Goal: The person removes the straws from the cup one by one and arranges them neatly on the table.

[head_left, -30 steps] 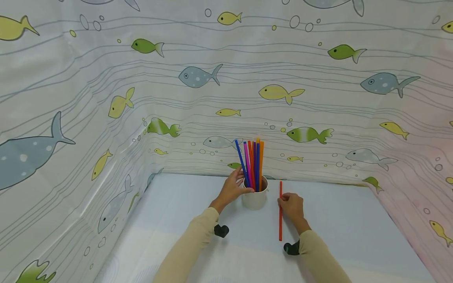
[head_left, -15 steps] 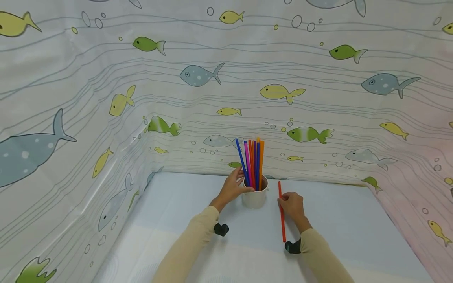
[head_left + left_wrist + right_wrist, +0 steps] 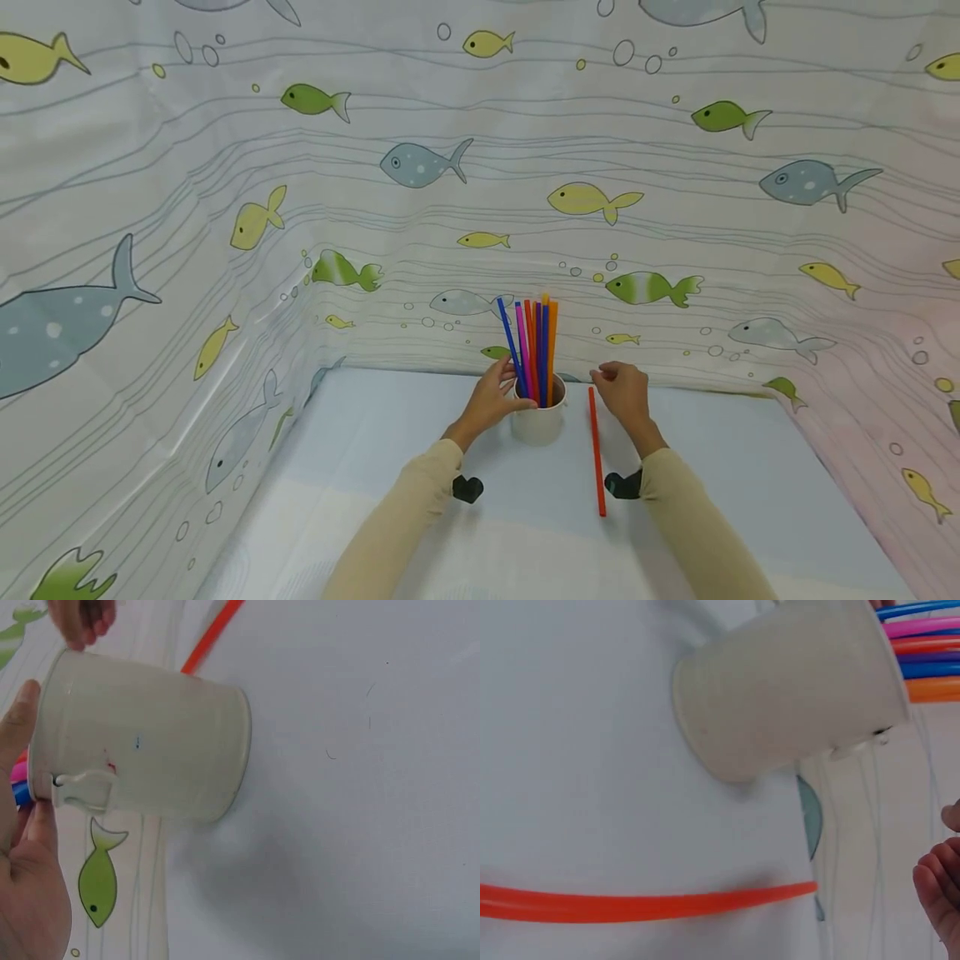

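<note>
Frame centre: my left grip [image 3: 491,402] holding cream tapered bucket [image 3: 537,427]; right grip [image 3: 627,395] loose, empty; slim red tube [image 3: 597,454], may roll if nudged.

Sticks [image 3: 532,350] in cup [image 3: 537,426], loose stick [image 3: 597,452] right

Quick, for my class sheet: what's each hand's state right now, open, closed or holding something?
Left hand: holding the cup near its top.
Right hand: open, loosely curled, holding nothing.
</note>
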`<state>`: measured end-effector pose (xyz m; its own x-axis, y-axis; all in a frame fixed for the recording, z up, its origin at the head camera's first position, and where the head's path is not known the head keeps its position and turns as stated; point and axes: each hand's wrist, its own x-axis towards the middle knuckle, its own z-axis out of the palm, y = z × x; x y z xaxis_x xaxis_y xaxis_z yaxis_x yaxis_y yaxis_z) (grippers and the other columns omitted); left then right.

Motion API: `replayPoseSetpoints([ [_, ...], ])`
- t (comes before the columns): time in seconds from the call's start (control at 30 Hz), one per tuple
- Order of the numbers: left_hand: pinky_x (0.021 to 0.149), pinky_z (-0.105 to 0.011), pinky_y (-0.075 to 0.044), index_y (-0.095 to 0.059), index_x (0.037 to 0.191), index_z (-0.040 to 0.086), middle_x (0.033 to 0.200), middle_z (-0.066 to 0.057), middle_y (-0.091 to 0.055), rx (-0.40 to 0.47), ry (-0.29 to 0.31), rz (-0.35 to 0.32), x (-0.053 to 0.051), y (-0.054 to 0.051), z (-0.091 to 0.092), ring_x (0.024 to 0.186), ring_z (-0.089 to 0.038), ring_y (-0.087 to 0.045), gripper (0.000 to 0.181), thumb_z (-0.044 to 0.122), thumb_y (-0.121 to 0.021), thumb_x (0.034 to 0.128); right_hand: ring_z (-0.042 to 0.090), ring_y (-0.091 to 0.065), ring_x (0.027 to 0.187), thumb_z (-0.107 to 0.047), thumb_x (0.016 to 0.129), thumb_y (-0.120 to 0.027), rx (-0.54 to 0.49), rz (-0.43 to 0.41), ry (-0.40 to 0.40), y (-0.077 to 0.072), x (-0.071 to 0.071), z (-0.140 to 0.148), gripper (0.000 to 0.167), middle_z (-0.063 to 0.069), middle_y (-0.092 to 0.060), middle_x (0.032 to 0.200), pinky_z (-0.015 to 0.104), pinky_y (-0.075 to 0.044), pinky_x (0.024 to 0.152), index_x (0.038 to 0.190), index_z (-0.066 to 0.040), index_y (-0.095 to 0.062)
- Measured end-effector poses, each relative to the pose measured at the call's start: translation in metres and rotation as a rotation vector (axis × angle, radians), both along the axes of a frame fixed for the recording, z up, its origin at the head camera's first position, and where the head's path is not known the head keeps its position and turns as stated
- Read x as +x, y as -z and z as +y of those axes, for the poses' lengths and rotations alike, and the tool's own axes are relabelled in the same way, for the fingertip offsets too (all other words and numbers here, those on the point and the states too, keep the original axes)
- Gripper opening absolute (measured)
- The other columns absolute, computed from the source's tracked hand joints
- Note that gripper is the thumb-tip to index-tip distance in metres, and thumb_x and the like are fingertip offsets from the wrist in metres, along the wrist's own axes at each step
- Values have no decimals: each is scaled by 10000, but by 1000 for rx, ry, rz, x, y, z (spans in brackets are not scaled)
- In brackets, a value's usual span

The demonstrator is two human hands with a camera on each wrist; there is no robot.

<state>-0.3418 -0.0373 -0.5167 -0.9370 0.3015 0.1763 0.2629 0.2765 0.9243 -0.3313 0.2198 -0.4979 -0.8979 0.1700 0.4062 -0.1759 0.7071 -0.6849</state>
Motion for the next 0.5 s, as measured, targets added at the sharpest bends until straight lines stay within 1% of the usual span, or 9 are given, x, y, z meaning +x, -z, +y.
replayPoseSetpoints([
  [0.13, 1050, -328, -416, -223, 1544, 75, 1398, -141, -483, 2, 5, 7, 0, 1, -1, 1298, -253, -479, 994, 157, -841, 769, 295, -679, 784, -139, 866, -741, -22, 62, -35, -21, -7, -13, 246, 161, -711, 849, 445, -582, 689, 1012, 59, -725],
  [0.23, 1050, -337, -418, -222, 1544, 76, 1396, -146, -485, 6, 6, 8, 1, 1, 0, 1298, -259, -480, 989, 159, -838, 774, 296, -686, 796, -128, 857, -753, -55, 84, -75, -31, -10, -25, 243, 157, -715, 867, 444, -587, 709, 1019, 51, -723],
  [0.37, 1050, -333, -419, -224, 1546, 92, 1400, -136, -484, 0, 2, 7, 1, 0, 0, 1298, -249, -481, 983, 171, -834, 780, 285, -697, 807, -116, 850, -758, -90, 91, -117, -35, -12, -39, 229, 140, -721, 879, 424, -593, 713, 1017, 37, -725],
  [0.5, 1051, -327, -419, -225, 1547, 98, 1393, -128, -487, 3, 5, 14, 0, 0, 1, 1290, -236, -487, 989, 173, -838, 775, 267, -695, 806, -122, 849, -761, -119, 71, -138, -33, -13, -49, 231, 124, -723, 878, 404, -593, 726, 1015, 35, -725],
])
